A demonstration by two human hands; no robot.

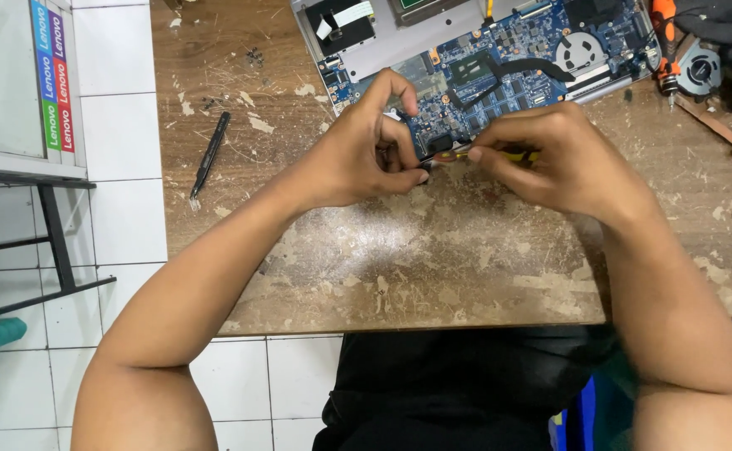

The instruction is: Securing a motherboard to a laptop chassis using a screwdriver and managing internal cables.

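The right hand [562,163] is closed around a slim yellow-handled tool [499,155], which is pinched between thumb and fingers and held roughly level, its tip directed toward the left hand. The left hand [366,154] is closed in a pinch at the tool tip, where a small dark part [441,144] is gripped between thumb and fingertips; the forefinger is arched over it. What kind of part this is cannot be determined. Both hands are met at the near edge of a blue circuit board [499,75], and the small part is located directly at that edge.

Beyond the hands, the board is seated in an opened grey laptop chassis [399,38]. A round cooling fan [581,52] is mounted on the board beyond the right hand, and a black curved cable [508,71] is routed across the board.

Further right of the right hand, a second, loose fan [700,71] and an orange-handled tool [665,42] are laid on the table. To the left of the left hand, well apart from it, black tweezers [210,159] are laid on the worn wooden table [433,267]. Small screws [255,57] are scattered beyond the tweezers. Both forearms are rested across the table's near edge.
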